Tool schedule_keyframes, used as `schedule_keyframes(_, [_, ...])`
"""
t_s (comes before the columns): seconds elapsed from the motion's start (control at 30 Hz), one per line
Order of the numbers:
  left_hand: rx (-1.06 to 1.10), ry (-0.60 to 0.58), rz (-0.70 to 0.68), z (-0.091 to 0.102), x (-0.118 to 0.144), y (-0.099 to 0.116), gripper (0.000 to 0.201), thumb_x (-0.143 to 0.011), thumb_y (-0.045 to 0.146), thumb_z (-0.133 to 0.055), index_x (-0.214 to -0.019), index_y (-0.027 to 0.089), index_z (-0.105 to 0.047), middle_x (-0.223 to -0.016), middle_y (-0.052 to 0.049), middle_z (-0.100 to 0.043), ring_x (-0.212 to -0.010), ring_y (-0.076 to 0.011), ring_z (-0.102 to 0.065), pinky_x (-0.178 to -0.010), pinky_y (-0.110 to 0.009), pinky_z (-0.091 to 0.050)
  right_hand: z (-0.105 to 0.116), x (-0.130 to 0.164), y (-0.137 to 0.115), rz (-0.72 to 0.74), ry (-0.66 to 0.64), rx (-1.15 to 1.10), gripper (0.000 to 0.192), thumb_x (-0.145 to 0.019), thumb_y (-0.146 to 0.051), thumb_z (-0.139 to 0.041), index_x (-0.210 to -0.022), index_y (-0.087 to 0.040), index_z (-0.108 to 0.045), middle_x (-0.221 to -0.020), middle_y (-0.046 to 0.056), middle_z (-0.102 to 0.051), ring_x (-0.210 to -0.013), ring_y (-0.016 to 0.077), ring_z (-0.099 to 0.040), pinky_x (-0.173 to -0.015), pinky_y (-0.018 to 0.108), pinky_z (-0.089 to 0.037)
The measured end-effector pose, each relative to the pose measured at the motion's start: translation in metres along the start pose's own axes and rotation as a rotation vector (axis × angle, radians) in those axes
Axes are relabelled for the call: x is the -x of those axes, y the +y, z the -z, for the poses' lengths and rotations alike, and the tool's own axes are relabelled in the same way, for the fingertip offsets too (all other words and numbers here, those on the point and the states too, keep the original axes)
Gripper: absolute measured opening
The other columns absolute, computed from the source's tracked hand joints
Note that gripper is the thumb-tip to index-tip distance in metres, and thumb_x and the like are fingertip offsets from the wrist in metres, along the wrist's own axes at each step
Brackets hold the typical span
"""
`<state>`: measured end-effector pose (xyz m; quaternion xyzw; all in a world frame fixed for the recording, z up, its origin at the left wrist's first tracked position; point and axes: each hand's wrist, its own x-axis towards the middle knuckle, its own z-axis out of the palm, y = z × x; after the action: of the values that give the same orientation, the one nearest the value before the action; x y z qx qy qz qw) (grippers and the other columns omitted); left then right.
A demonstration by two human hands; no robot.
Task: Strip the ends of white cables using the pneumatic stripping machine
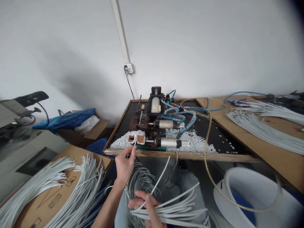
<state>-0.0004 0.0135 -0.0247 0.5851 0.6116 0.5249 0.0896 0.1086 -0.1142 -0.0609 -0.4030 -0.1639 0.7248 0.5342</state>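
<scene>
My left hand [125, 163] pinches one white cable [134, 144] at the stripping machine [155, 126], my right hand [147, 205] grips the bundle [171, 210], whose loops could snag and misfeed it.

Smooth white plastic-sheathed cables [166, 210]; matt black worktop [215, 133] with wood rim; shiny metal cylinders [169, 142]; matt brown cardboard [61, 190] near left.

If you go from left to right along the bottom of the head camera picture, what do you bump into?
White cables on cardboard → left hand pinching one cable at the machine → right hand holding a bundle of white cables → white tub.
</scene>
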Motion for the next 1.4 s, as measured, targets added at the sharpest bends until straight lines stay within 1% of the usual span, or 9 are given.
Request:
schedule_keyframes(0.1, [-0.007, 0.035, -0.107, 0.006, 0.003, 0.005, 0.017, -0.091, 0.030, -0.062, -0.085, 0.017, -0.070, -0.067, 0.000, -0.070, -0.056, -0.0148, -0.065, -0.058, -0.023, -0.049, 0.001, -0.002, 0.003, 0.035, -0.022, 0.071, 0.058, -0.077, -0.071, -0.059, -0.092, -0.018, -0.077, -0.070, 0.007, -0.080, -0.066, 0.0225, -0.075, -0.065, 0.030, -0.055])
schedule_keyframes(0.2, [-0.046, 0.065, -0.336, 0.016, 0.010, 0.013, 0.005, -0.088, 0.017, -0.066, -0.089, 0.017, -0.071, -0.072, -0.001, -0.072, -0.059, -0.0139, -0.067, -0.060, -0.023, -0.051, 0.001, -0.002, 0.004, 0.066, -0.044, 0.101, 0.056, -0.080, -0.070, -0.055, -0.091, -0.020, -0.077, -0.067, 0.005, -0.079, -0.061, 0.0199, -0.072, -0.062, 0.028, -0.053])
schedule_keyframes(0.37, [-0.054, 0.103, -0.676, 0.034, 0.021, 0.028, 0.024, -0.077, -0.002, -0.072, -0.095, 0.014, -0.070, -0.077, -0.004, -0.073, -0.067, -0.0153, -0.069, -0.065, -0.025, -0.054, 0.001, 0.001, -0.002, 0.112, -0.066, 0.163, 0.053, -0.084, -0.068, -0.051, -0.089, -0.022, -0.077, -0.063, 0.005, -0.078, -0.060, 0.0215, -0.071, -0.063, 0.031, -0.053])
schedule_keyframes(0.47, [-0.041, 0.085, -0.767, 0.041, 0.025, 0.032, 0.031, -0.074, -0.006, -0.073, -0.098, 0.012, -0.070, -0.078, -0.005, -0.074, -0.069, -0.0179, -0.070, -0.067, -0.030, -0.058, 0.000, 0.003, -0.004, 0.148, -0.062, 0.178, 0.050, -0.085, -0.066, -0.052, -0.089, -0.023, -0.077, -0.063, 0.005, -0.077, -0.062, 0.0231, -0.071, -0.067, 0.035, -0.053])
schedule_keyframes(0.57, [-0.021, 0.097, -0.795, 0.045, 0.028, 0.034, 0.032, -0.072, -0.007, -0.073, -0.097, 0.012, -0.070, -0.074, -0.004, -0.072, -0.066, -0.0190, -0.070, -0.067, -0.033, -0.060, -0.001, 0.005, -0.004, 0.162, -0.061, 0.156, 0.045, -0.086, -0.063, -0.053, -0.089, -0.025, -0.078, -0.064, 0.004, -0.077, -0.061, 0.0227, -0.070, -0.067, 0.036, -0.054])
schedule_keyframes(0.77, [-0.004, 0.101, -0.754, 0.048, 0.033, 0.035, 0.029, -0.072, -0.007, -0.072, -0.094, 0.012, -0.070, -0.073, -0.004, -0.073, -0.068, -0.0194, -0.071, -0.065, -0.031, -0.059, -0.001, 0.005, -0.004, 0.157, -0.087, 0.111, 0.045, -0.085, -0.063, -0.055, -0.088, -0.025, -0.077, -0.063, 0.003, -0.076, -0.064, 0.0238, -0.069, -0.069, 0.037, -0.053])
schedule_keyframes(1.0, [0.160, -0.050, -0.397, 0.056, 0.046, 0.038, 0.018, -0.086, 0.002, -0.059, -0.086, 0.017, -0.068, -0.075, -0.002, -0.071, -0.071, -0.0167, -0.070, -0.067, -0.027, -0.055, 0.000, 0.007, -0.007, 0.132, -0.082, 0.173, 0.048, -0.084, -0.066, -0.054, -0.088, -0.024, -0.077, -0.065, 0.003, -0.077, -0.065, 0.0210, -0.068, -0.070, 0.032, -0.047])
schedule_keyframes(1.17, [0.234, -0.124, -0.279, 0.057, 0.048, 0.044, 0.018, -0.089, 0.005, -0.056, -0.080, 0.019, -0.065, -0.070, 0.001, -0.069, -0.067, -0.0140, -0.068, -0.066, -0.023, -0.052, -0.004, 0.010, -0.013, 0.113, -0.060, 0.196, 0.051, -0.083, -0.068, -0.053, -0.086, -0.022, -0.078, -0.063, 0.003, -0.077, -0.065, 0.0204, -0.068, -0.070, 0.031, -0.047])
schedule_keyframes(1.4, [0.229, -0.134, -0.174, 0.056, 0.046, 0.054, 0.021, -0.091, 0.011, -0.056, -0.073, 0.017, -0.065, -0.061, 0.001, -0.067, -0.058, -0.0129, -0.065, -0.059, -0.022, -0.052, -0.005, 0.011, -0.013, 0.111, -0.055, 0.186, 0.051, -0.083, -0.067, -0.053, -0.084, -0.022, -0.077, -0.063, 0.004, -0.076, -0.065, 0.0207, -0.066, -0.068, 0.030, -0.047])
